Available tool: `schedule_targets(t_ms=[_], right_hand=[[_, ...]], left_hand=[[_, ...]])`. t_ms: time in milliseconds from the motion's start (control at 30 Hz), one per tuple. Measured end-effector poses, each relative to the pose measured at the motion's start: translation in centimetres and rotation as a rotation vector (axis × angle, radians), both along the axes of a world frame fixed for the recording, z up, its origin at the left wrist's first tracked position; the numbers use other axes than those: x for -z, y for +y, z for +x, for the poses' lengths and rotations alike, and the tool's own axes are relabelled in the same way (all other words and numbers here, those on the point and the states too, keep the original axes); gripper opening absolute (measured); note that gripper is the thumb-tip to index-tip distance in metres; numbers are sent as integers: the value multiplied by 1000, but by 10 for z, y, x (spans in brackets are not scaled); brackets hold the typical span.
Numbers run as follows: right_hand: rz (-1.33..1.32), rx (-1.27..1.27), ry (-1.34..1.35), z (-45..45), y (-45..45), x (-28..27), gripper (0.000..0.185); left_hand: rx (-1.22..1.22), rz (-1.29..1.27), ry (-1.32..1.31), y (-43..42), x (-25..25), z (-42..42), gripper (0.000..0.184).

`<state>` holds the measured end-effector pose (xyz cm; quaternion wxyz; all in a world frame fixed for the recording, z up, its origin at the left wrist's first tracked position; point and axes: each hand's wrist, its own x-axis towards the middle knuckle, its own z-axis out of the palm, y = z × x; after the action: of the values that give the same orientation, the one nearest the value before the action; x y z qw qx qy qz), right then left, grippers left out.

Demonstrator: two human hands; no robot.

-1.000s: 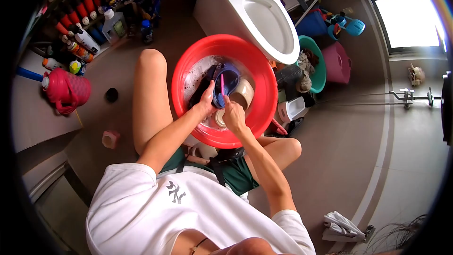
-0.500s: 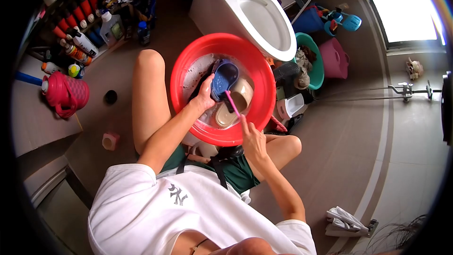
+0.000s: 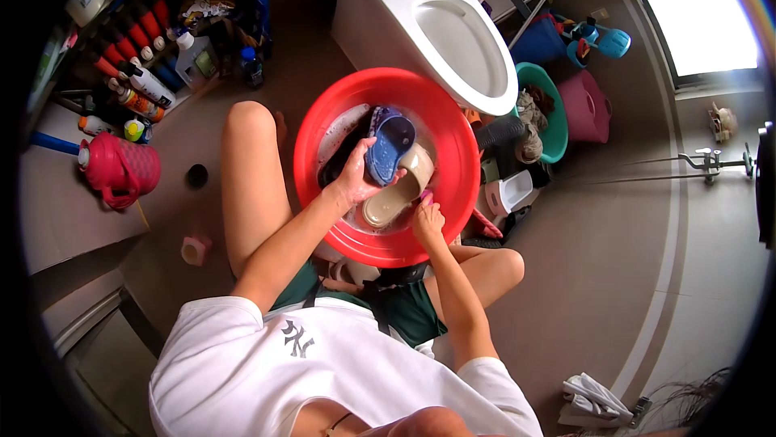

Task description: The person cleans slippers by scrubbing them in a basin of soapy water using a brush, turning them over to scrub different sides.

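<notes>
My left hand (image 3: 356, 180) is closed around a blue slipper (image 3: 391, 146) and holds it tilted above the soapy water in a red basin (image 3: 464, 166). Under it in the basin lies a beige slipper (image 3: 386, 206). A dark item (image 3: 343, 154), perhaps another shoe, shows behind my left hand. My right hand (image 3: 428, 220) grips a pink-handled brush (image 3: 426, 195) low by the basin's right inner side. Most of the brush is hidden by my fingers and the basin's contents, so its bristles cannot be made out.
Beyond the basin stands a white toilet (image 3: 465, 49). A teal tub (image 3: 554, 126) with cloths and a pink bucket (image 3: 588, 109) are to its right. At left are a red kettle-like jug (image 3: 125, 168) and a shelf of bottles (image 3: 149, 85). A pink container (image 3: 195, 250) sits on the floor.
My right hand has drawn the brush away from the blue slipper, down to the basin's right side. My left hand still holds the slipper, now turned slightly. The whole view has shifted a little.
</notes>
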<state>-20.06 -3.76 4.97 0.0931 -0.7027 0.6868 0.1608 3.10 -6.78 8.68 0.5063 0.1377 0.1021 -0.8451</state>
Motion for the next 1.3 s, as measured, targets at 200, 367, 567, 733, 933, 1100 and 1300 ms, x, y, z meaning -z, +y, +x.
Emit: schedule_targets(t_ms=[200, 367, 567, 733, 933, 1100, 1300], right_hand=[[-172, 478, -482, 7, -29, 61, 70], [-82, 633, -1494, 14, 17, -9, 56], [-362, -161, -890, 62, 44, -127, 52], [-373, -377, -710, 80, 21, -134, 52], [-264, -421, -668, 101, 10, -138, 49], [-326, -356, -610, 134, 6, -128, 43], [-335, -298, -486, 152, -7, -116, 36]], left_hand=[[-19, 114, 274, -5, -23, 5, 61], [-178, 157, 423, -8, -24, 8, 62], [-131, 150, 448, -8, -28, 12, 62], [-64, -22, 360, -2, -25, 12, 64], [-2, 39, 285, -4, -2, 16, 62], [-150, 92, 98, 0, 35, 2, 56], [-144, -20, -14, 11, 19, 2, 69]])
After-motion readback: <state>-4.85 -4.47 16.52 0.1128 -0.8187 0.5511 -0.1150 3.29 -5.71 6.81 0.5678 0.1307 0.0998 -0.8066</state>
